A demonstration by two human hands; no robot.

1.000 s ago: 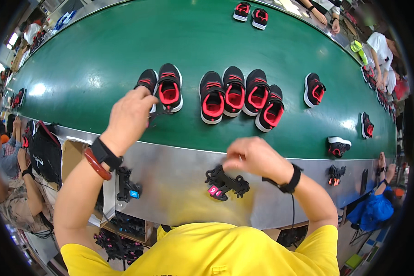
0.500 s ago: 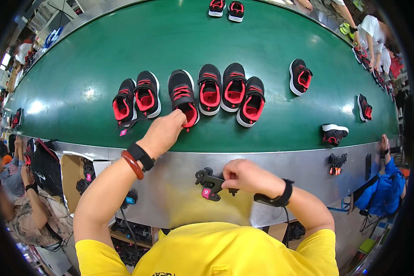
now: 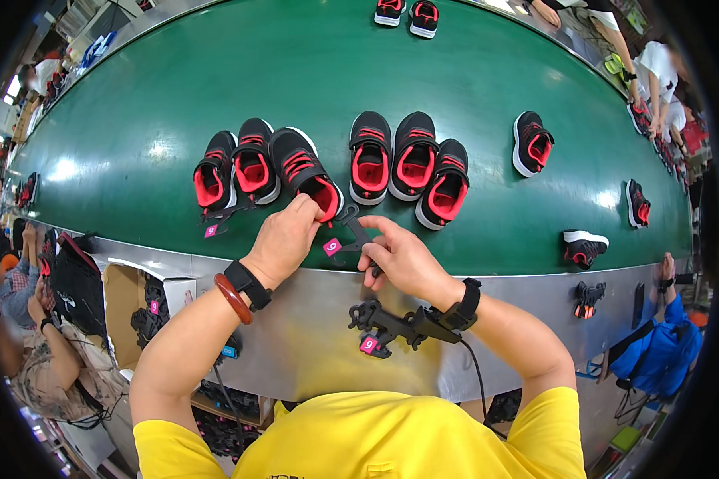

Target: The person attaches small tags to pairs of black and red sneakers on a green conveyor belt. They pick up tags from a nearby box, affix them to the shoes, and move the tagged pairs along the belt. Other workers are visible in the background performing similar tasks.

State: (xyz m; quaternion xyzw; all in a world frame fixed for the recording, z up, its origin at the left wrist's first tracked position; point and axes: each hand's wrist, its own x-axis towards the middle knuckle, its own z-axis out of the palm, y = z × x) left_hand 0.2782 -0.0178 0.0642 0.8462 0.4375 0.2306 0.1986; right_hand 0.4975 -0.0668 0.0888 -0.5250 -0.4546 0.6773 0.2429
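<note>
I see green worktop [image 3: 295,64] at twelve o'clock, steel ledge [image 3: 287,343] six, carton [image 3: 122,299] eight; left hand [image 3: 283,241] pinches shoe [image 3: 295,164], right hand [image 3: 403,259] grips black hanger [image 3: 355,233].

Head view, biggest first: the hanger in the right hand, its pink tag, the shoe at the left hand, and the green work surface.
Green work surface
Shoe at left hand
Hanger in right hand, partly covered
Pink tag

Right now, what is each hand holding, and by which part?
The left hand pinches a shoe by the heel; the right hand grips a hanger by the end away from that shoe.
</note>
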